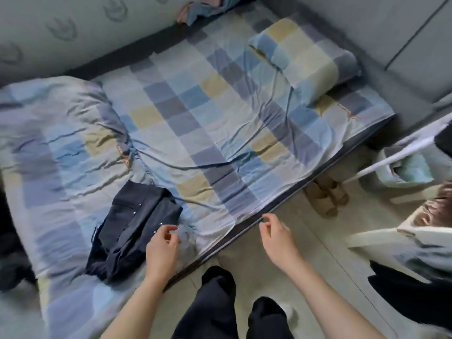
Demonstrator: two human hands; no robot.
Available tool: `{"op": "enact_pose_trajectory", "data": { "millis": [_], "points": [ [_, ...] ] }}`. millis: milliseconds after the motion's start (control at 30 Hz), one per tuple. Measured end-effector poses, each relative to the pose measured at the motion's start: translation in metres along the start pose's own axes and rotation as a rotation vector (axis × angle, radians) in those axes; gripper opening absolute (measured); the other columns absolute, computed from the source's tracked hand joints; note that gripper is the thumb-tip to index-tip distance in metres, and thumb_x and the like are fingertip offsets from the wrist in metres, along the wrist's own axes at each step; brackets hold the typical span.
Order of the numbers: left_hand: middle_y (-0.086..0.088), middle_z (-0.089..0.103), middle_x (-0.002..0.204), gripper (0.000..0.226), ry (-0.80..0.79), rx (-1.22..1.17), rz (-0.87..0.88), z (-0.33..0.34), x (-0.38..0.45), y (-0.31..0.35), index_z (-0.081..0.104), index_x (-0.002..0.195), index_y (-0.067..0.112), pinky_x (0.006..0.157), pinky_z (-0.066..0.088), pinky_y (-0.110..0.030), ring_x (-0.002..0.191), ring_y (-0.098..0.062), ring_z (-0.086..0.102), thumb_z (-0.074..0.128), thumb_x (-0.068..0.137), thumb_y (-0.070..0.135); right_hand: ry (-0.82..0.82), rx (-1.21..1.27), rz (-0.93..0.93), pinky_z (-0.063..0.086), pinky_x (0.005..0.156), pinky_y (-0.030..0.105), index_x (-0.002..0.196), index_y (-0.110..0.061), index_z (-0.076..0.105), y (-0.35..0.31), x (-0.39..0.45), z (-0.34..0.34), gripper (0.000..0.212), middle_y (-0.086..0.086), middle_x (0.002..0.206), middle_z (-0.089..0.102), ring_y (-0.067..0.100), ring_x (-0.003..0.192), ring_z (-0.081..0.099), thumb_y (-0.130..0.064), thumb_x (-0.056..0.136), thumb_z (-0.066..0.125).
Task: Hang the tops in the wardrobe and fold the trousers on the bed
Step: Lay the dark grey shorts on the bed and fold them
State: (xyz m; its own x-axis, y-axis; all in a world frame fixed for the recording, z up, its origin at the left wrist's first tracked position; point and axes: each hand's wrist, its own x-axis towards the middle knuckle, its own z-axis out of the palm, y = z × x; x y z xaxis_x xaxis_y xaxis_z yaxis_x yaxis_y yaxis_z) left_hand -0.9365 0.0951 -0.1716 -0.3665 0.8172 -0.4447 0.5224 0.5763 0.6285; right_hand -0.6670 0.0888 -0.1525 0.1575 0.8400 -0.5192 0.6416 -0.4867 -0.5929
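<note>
So the dark trousers (132, 231) are folded into a chunky bundle and sitting on the bed (220, 123), down at about 7 o'clock of the mattress, near the edge closest to the person. They lie partly on the rumpled checked duvet (49, 148) that's bunched up over at 9 o'clock. You can see little metal studs along a pocket seam on top.

The left hand (162, 248) hangs just at the right edge of the bundle, fingers loosely curled, grip released, holding nothing. I can't tell if the fingertips actually brush the fabric. The right hand (276, 234) is off at 3 o'clock from the left one, hovering over the bed's edge, fingers also loosely bent with an empty grip.

A pillow (305, 57) in the same blue, yellow and grey check sits up at 1 o'clock by the headboard end. Some blue-pink cloth (203, 9) is crumpled at 12 o'clock against the wall. On the floor at 4 o'clock there's a pair of brown slippers (326, 194) poking out from under the bed.
</note>
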Motion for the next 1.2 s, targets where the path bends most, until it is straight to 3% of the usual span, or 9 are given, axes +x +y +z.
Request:
{"op": "enact_pose_trajectory", "data": {
  "millis": [133,333,533,700,800,867,967,1100,1200],
  "points": [
    [0.003,0.069,0.085,0.016,0.064,0.011,-0.140,-0.037,0.049,-0.037,0.064,0.102,0.023,0.070,0.048,-0.035,0.080,-0.016,0.063,0.053,0.094,0.015,-0.132,-0.060,-0.085,0.035,0.079,0.027,0.133,-0.014,0.044,-0.063,0.049,0.037,0.035,0.009,0.124,0.054,0.023,0.112,0.048,-0.026,0.102,0.035],
    [-0.011,0.068,0.106,0.021,0.100,0.007,-0.426,-0.060,0.099,-0.108,0.066,0.109,0.012,0.086,0.044,-0.038,0.101,-0.032,0.060,0.058,0.089,0.011,-0.293,-0.262,-0.215,0.045,0.087,0.038,0.130,-0.015,0.047,-0.130,0.114,0.102,0.035,0.009,0.122,0.059,0.027,0.109,0.054,-0.031,0.100,0.039],
    [-0.016,0.060,0.123,0.038,0.185,-0.140,-0.715,-0.050,0.127,-0.175,0.058,0.122,0.007,0.097,0.045,-0.042,0.109,-0.036,0.056,0.065,0.086,0.017,-0.480,-0.417,-0.304,0.041,0.083,0.033,0.129,-0.011,0.049,-0.156,0.166,0.174,0.037,0.010,0.117,0.062,0.027,0.107,0.055,-0.031,0.099,0.042],
    [-0.020,0.042,0.141,0.059,0.452,-0.285,-1.006,-0.032,0.136,-0.227,0.045,0.137,0.008,0.105,0.037,-0.045,0.123,-0.041,0.046,0.068,0.085,0.020,-0.599,-0.257,-0.048,0.043,0.088,0.032,0.120,-0.006,0.053,-0.148,0.210,0.245,0.041,0.005,0.110,0.059,0.022,0.103,0.055,-0.038,0.095,0.049],
    [-0.016,0.045,0.144,0.065,0.473,-0.430,-1.034,-0.022,0.144,-0.266,0.041,0.141,0.005,0.107,0.035,-0.043,0.129,-0.037,0.045,0.067,0.089,0.033,-0.587,-0.179,0.076,0.042,0.079,0.034,0.121,0.003,0.052,-0.133,0.240,0.283,0.048,0.012,0.102,0.059,0.026,0.093,0.057,-0.037,0.094,0.051],
    [-0.011,0.047,0.145,0.075,0.435,-0.537,-1.034,-0.013,0.153,-0.298,0.043,0.143,0.007,0.110,0.038,-0.047,0.130,-0.034,0.046,0.064,0.087,0.051,-0.580,-0.235,0.108,0.040,0.089,0.034,0.132,-0.001,0.045,-0.122,0.259,0.309,0.056,0.015,0.130,0.054,0.030,0.116,0.052,-0.040,0.093,0.052],
    [-0.006,0.054,0.133,0.075,0.491,-0.668,-1.087,-0.005,0.167,-0.333,0.053,0.132,0.012,0.101,0.046,-0.050,0.118,-0.031,0.053,0.063,0.080,0.064,-0.557,-0.272,0.148,0.039,0.103,0.038,0.139,-0.002,0.035,-0.105,0.280,0.347,0.067,0.014,0.141,0.044,0.031,0.127,0.044,-0.041,0.090,0.058],
    [-0.002,0.058,0.126,0.067,0.661,-1.019,-1.153,-0.002,0.190,-0.350,0.049,0.133,0.012,0.088,0.050,-0.045,0.103,-0.024,0.060,0.078,0.079,0.038,-0.551,-0.198,0.219,0.040,0.100,0.037,0.141,0.001,0.028,-0.093,0.292,0.382,0.075,0.013,0.140,0.044,0.031,0.127,0.045,-0.039,0.087,0.063],
    [-0.010,0.068,0.118,0.052,0.651,-1.151,-1.146,-0.003,0.196,-0.371,0.062,0.118,0.011,0.069,0.057,-0.040,0.085,-0.022,0.067,0.077,0.068,0.011,-0.585,-0.119,0.275,0.047,0.078,0.035,0.119,-0.003,0.052,-0.088,0.292,0.396,0.036,0.013,0.114,0.061,0.027,0.099,0.059,-0.025,0.091,0.057]
  ]
}}
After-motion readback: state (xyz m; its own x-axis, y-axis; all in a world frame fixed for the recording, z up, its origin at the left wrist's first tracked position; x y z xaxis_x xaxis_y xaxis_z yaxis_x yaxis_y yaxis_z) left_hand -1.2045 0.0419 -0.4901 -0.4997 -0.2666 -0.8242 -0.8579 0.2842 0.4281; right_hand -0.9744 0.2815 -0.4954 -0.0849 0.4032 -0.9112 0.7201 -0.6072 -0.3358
